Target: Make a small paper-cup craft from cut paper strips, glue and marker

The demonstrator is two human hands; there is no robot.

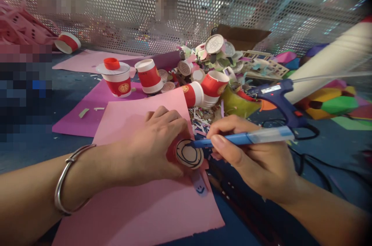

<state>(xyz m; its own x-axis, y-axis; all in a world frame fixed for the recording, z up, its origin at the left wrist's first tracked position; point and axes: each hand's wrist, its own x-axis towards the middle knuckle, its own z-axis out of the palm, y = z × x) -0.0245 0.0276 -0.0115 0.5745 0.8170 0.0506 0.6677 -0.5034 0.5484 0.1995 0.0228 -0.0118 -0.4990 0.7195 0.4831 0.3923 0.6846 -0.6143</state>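
My left hand (157, 145) is wrapped round a red paper cup (172, 152) lying on its side, with its round pale base (189, 154) turned to the right. Dark ring-shaped lines are drawn on that base. Between the thumb and fingers of my right hand (250, 156) is a blue pen (241, 137), its tip at the upper part of the base. Under the cup and my left hand spreads a pink paper sheet (139, 211). A small pale strip with a smiley face (200, 188) lies just below the cup.
Behind my hands stand several red and white paper cups (148, 76), one topped with a white disc and red ring. Paper scraps (200, 122) are heaped beside them. A blue glue gun (286, 100) and its black cable lie to the right. Purple paper (78, 114) is at left.
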